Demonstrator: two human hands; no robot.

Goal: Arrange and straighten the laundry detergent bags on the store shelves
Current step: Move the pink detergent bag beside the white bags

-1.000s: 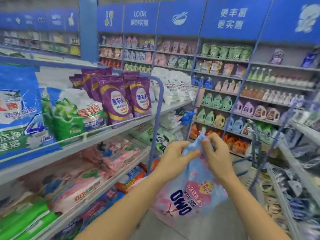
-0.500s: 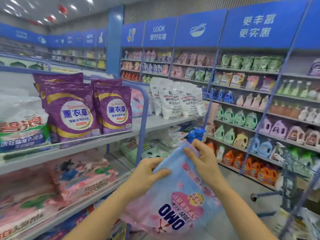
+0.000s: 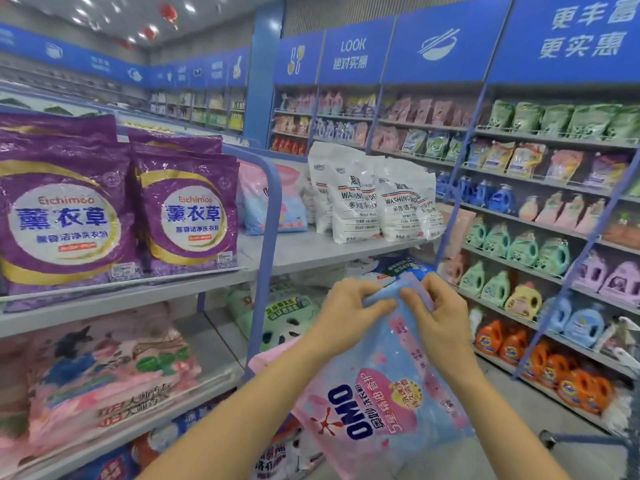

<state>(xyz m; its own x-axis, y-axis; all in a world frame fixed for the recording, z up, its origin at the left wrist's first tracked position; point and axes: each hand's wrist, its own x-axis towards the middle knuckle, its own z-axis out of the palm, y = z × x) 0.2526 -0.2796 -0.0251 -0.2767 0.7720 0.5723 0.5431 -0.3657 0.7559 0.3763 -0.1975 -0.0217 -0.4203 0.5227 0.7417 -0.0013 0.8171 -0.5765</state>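
Lower centre of frame: OMO bag (image 3: pixel 374 407), pink and blue, held in the air, touching no shelf. Left hand (image 3: pixel 349 317) and right hand (image 3: pixel 441 317) both pinch its top edge, fingers curled over the film, thumbs almost meeting. The long axis runs from the pinched edge down toward the bottom of the frame. The body hangs below the wrists, print side up, lettering reading sideways. The lower end reaches the frame edge, so the base is not fully seen.

Judgement: the likely slot is the bare shelf board (image 3: pixel 304 251), up and left of the hands, between the purple bags (image 3: pixel 187 209) and the white bags (image 3: pixel 356 202). The left hand is nearer to it. The bag would need swinging upright, base first.

Behind that gap stands a similar pink-blue bag (image 3: pixel 280 202), partly covered by the blue upright (image 3: pixel 268 237); its brand is unreadable. The depth of the gap is hard to judge. The far wall shelves at upper right are too blurred to read.
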